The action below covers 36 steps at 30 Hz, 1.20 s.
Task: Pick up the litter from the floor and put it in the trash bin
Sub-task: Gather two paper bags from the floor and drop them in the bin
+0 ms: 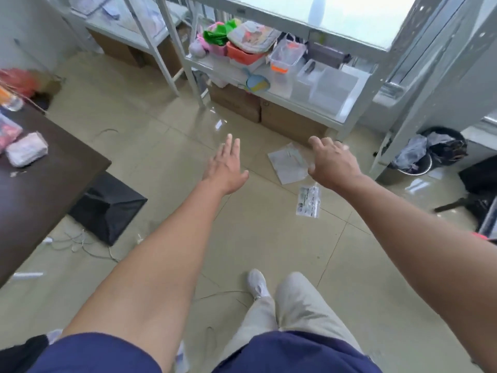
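Both arms stretched forward over the tiled floor (166, 146). Left hand (225, 168) flat, fingers (231, 143) released and spread, holding nothing. Right hand (332, 164) palm down with fingers (314, 141) loosely curled and empty, hovering above a crumpled clear plastic wrapper (288, 162) lying flat on the floor beside cardboard boxes (293, 119) under a white metal shelf (317, 100). A second piece of litter, a small printed plastic bag (308, 201), flat on the tiles just nearer than the first, below the right wrist. Trash bin (435, 150) with a dark liner and bags in it, standing on the floor to the right, beyond a grey shelf post, well apart from both pieces. Dark bench (40, 168) at left edge.
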### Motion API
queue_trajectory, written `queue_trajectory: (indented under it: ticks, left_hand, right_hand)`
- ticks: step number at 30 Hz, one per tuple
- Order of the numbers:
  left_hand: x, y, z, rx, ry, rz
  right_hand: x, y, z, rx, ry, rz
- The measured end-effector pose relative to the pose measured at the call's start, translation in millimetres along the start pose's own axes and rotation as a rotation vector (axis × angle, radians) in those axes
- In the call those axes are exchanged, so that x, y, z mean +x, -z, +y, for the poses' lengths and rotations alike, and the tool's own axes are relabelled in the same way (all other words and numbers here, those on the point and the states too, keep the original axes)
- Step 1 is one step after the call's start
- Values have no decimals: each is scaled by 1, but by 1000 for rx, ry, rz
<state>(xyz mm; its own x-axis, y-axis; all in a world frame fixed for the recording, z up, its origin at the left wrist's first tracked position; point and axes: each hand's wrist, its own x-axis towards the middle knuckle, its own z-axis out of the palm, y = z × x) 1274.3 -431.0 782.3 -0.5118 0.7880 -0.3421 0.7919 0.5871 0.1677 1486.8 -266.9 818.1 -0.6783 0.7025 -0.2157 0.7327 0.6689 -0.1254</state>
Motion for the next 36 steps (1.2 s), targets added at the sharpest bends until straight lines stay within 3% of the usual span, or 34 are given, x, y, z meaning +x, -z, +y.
queue_trajectory:
  ticks: [5, 13, 23, 29, 32, 36]
  left_hand:
    - [127, 38, 33, 149, -204, -1]
    - [300, 54, 97, 348, -498, -79]
    - [433, 18, 178, 556, -871, -308]
    - [499, -47, 222, 734, -1086, -538]
    - [521, -79, 222, 695, -1067, -598]
    - [550, -147, 198, 515, -808, -729]
  right_hand:
    - [92, 22, 23, 60, -106, 64]
    - [223, 12, 83, 181, -374, -22]
    - [251, -44, 133, 317, -825, -115]
    - [256, -115, 140, 464, -1237, -134]
    - [262, -155, 130, 541, -1357, -143]
    - [279, -234, 124, 590, -1427, -158]
